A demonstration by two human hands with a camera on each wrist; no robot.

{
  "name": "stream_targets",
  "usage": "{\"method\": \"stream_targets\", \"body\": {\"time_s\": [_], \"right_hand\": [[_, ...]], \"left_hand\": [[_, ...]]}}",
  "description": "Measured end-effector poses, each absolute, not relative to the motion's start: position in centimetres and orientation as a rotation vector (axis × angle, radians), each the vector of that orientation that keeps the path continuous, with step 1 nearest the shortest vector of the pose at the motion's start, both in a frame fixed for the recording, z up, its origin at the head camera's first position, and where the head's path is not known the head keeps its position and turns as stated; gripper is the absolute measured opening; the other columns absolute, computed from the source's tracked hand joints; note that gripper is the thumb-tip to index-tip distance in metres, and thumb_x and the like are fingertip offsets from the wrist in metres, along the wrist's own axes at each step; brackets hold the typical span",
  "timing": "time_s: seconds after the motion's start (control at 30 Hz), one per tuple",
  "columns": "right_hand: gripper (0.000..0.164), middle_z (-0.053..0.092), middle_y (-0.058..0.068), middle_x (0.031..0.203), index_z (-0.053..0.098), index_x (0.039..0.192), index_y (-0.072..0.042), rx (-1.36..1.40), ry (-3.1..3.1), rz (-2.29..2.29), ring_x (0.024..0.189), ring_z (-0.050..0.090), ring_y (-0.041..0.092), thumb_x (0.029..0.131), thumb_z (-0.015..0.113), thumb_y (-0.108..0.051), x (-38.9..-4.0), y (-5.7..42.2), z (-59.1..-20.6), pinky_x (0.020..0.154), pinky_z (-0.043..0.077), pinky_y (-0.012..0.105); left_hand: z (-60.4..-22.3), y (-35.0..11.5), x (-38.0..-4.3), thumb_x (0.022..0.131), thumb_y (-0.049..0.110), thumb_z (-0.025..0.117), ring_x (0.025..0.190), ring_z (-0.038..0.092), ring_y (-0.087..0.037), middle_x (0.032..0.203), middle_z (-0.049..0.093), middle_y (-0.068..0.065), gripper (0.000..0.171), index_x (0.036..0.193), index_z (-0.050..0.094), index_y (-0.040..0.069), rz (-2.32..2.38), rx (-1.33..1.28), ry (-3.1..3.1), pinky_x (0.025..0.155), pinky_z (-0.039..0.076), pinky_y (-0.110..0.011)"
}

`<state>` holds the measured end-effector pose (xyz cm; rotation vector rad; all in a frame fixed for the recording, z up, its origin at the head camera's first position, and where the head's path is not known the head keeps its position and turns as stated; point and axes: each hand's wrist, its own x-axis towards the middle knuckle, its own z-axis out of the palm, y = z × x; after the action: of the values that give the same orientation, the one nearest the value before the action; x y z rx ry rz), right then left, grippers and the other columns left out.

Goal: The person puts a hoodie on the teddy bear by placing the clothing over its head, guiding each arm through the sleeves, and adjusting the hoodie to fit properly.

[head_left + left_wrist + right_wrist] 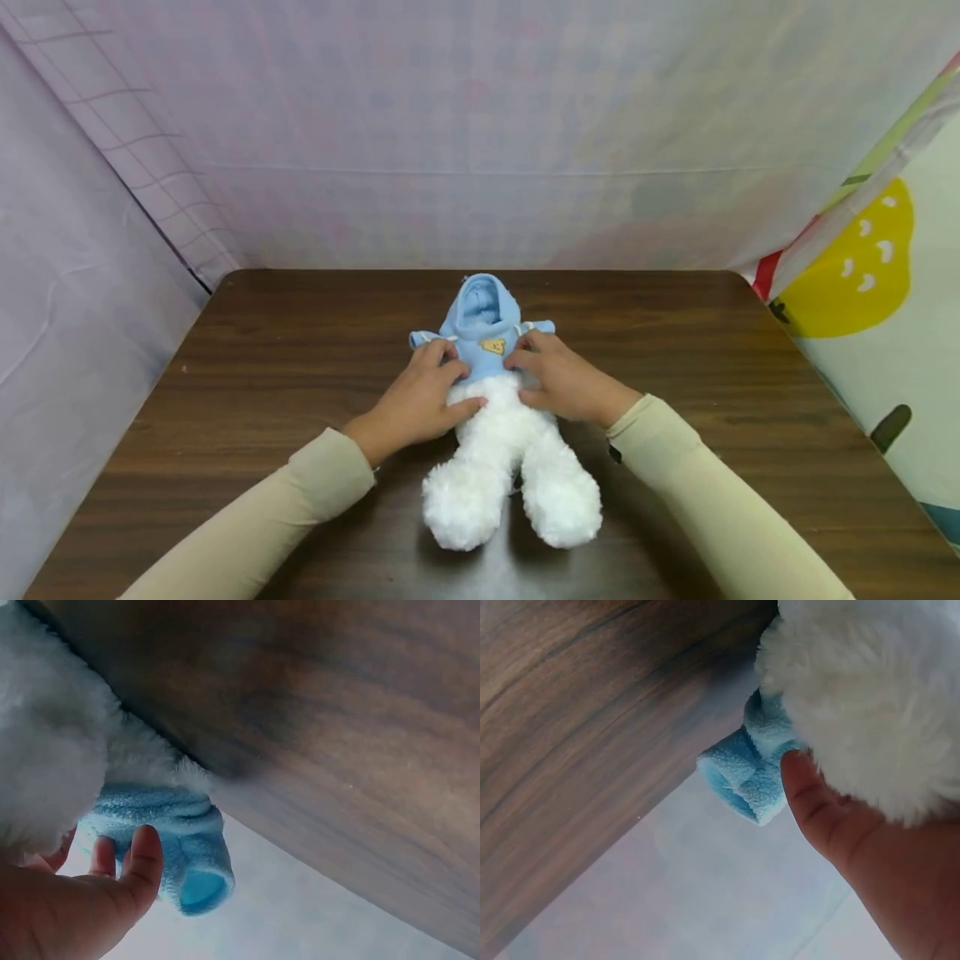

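A white plush toy lies on the table with its two fluffy legs toward me. A small light-blue hoodie with a bear-face patch lies over its upper end, and no head shows in the hood. My left hand touches the hoodie's left side with bent fingers, its thumb apart over the white fur. From the other side, my right hand rests its fingers on the hoodie, thumb by the fur. The left wrist view shows a short sleeve beyond the spread fingers; the right wrist view shows the other sleeve.
The dark wood table reaches back to a pale patterned curtain. A plain light cloth hangs on the left. Cloth with a yellow print hangs along the right side.
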<state>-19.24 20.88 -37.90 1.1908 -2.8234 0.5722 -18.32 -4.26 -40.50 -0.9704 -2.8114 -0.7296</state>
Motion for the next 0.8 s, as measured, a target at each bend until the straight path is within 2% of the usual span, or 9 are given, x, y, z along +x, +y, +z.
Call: {"method": "stream_targets", "body": {"time_s": [0.1, 0.27, 0.4, 0.5, 0.6, 0.7, 0.8], "right_hand": [[0.028, 0.052, 0.015, 0.116, 0.067, 0.110, -0.006, 1.191, -2.773, 0.543, 0.103, 0.050, 0.029, 0.084, 0.074, -0.009, -19.24, 20.83, -37.99, 0.087, 0.045, 0.044], [0.019, 0.053, 0.011, 0.115, 0.065, 0.101, -0.009, 1.191, -2.767, 0.493, 0.104, 0.050, 0.031, 0.085, 0.073, -0.009, -19.22, 20.51, -38.11, 0.090, 0.043, 0.046], [0.015, 0.058, 0.009, 0.108, 0.063, 0.098, -0.008, 1.215, -2.754, 0.422, 0.100, 0.053, 0.029, 0.085, 0.072, -0.008, -19.10, 20.27, -38.30, 0.093, 0.042, 0.046], [0.021, 0.061, 0.006, 0.104, 0.062, 0.105, -0.006, 1.198, -2.760, 0.443, 0.096, 0.054, 0.025, 0.086, 0.072, -0.007, -19.02, 20.31, -38.50, 0.090, 0.044, 0.043], [0.034, 0.063, 0.008, 0.113, 0.060, 0.119, -0.003, 1.173, -2.772, 0.499, 0.101, 0.056, 0.026, 0.088, 0.071, -0.007, -18.98, 20.55, -38.70, 0.091, 0.046, 0.043], [0.039, 0.063, 0.009, 0.115, 0.060, 0.127, -0.002, 1.198, -2.769, 0.492, 0.101, 0.055, 0.027, 0.089, 0.070, -0.008, -19.04, 20.88, -38.83, 0.093, 0.044, 0.046], [0.034, 0.061, 0.008, 0.105, 0.065, 0.123, -0.004, 1.243, -2.741, 0.455, 0.094, 0.053, 0.024, 0.090, 0.069, -0.009, -19.13, 21.10, -38.89, 0.092, 0.042, 0.045]], "left_hand": [[-40.59, -4.20, -18.18, 0.092, 0.047, 0.068, 0.119, 0.043, -0.029, 0.128, 0.046, -0.011, 0.044, 0.112, 0.067, 0.007, -0.724, -0.971, -2.801, 0.095, 0.046, -0.042], [-40.56, -3.98, -18.03, 0.093, 0.043, 0.069, 0.109, 0.047, -0.026, 0.118, 0.052, -0.006, 0.035, 0.103, 0.063, 0.010, -0.711, -0.990, -2.793, 0.089, 0.046, -0.039], [-40.59, -3.79, -17.85, 0.093, 0.039, 0.070, 0.106, 0.051, -0.027, 0.114, 0.061, -0.006, 0.035, 0.109, 0.062, 0.009, -0.713, -1.000, -2.783, 0.091, 0.045, -0.040], [-40.63, -3.72, -17.68, 0.094, 0.039, 0.069, 0.110, 0.051, -0.028, 0.120, 0.063, -0.008, 0.043, 0.122, 0.060, 0.007, -0.737, -0.981, -2.794, 0.096, 0.043, -0.041], [-40.69, -3.74, -17.56, 0.096, 0.042, 0.065, 0.117, 0.050, -0.030, 0.128, 0.060, -0.011, 0.051, 0.131, 0.059, 0.006, -0.703, -0.974, -2.806, 0.101, 0.042, -0.043], [-40.74, -3.74, -17.49, 0.097, 0.045, 0.062, 0.117, 0.050, -0.031, 0.128, 0.058, -0.013, 0.053, 0.132, 0.060, 0.006, -0.629, -0.995, -2.804, 0.101, 0.042, -0.045], [-40.78, -3.72, -17.45, 0.097, 0.046, 0.061, 0.113, 0.049, -0.030, 0.121, 0.056, -0.013, 0.051, 0.127, 0.064, 0.005, -0.580, -1.004, -2.790, 0.096, 0.044, -0.044]]}}
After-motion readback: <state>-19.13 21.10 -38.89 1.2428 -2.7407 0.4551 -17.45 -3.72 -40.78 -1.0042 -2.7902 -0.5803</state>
